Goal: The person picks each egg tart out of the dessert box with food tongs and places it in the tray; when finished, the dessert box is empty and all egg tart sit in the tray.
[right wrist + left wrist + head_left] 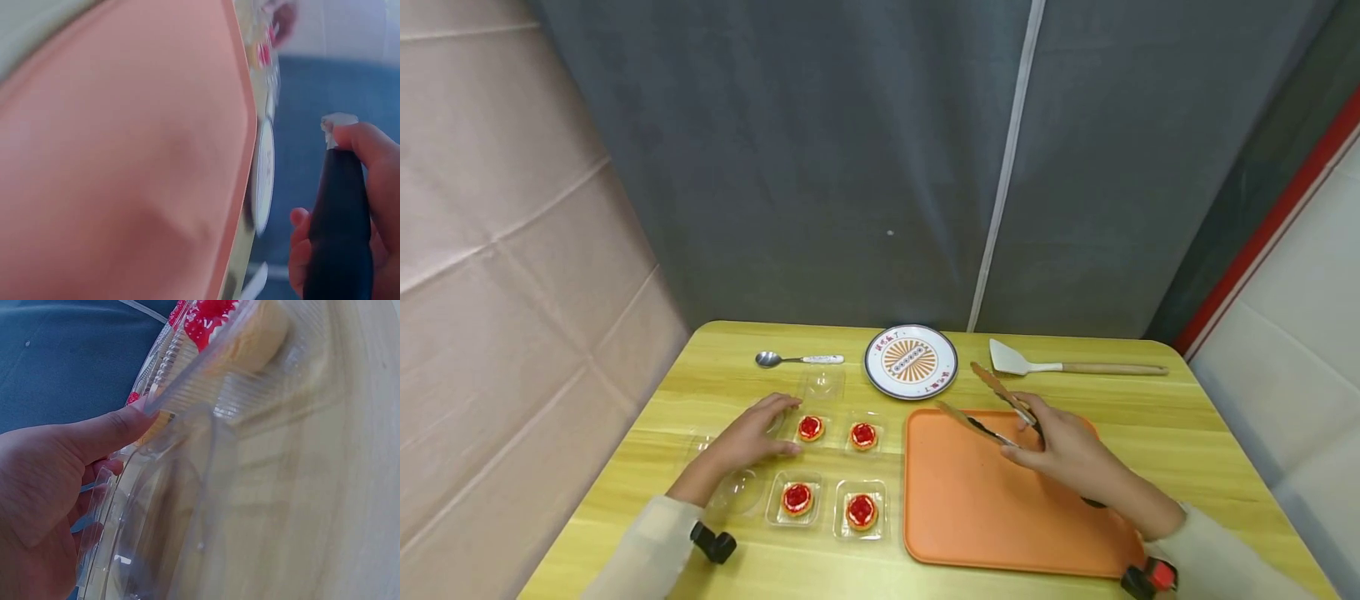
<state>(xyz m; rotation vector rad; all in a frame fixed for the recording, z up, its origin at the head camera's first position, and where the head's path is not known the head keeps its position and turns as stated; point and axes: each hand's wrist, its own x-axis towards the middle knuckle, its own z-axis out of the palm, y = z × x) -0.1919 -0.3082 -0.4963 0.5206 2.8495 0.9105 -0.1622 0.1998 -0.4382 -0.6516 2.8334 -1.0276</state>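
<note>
Clear plastic lid [162, 531] beside the left hand [44, 487] in the left wrist view; pinched or merely touched, cannot tell. Probably best steadied lightly, by the rim. Right wrist view: right hand [382, 175] wrapped round tongs [340, 225], likely best kept aside over the tray [156, 125]. Head view, counted: four tarts [862, 436] in four boxes [861, 536] left of one tray; one plate [911, 362], one spoon [768, 359], one spatula [1009, 358].

High head view, close wrist views
</note>
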